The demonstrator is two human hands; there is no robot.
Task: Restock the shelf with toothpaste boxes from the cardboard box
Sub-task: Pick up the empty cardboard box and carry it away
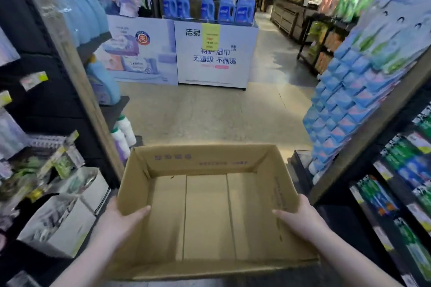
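I hold an open brown cardboard box [207, 212] in front of me at waist height, and its inside is empty. My left hand [121, 221] grips the box's left wall, thumb over the rim. My right hand [300, 219] grips the right wall the same way. Green and blue toothpaste boxes [401, 163] stand in rows on the dark shelf [363, 144] at my right. No toothpaste box is in either hand.
A dark shelf unit [77, 91] with hanging packets and white cartons [58, 223] lines my left. Stacked blue packs [342, 109] hang at the right shelf's end. Ahead, across open floor [210, 114], stands a display [210, 53] topped with blue detergent bottles.
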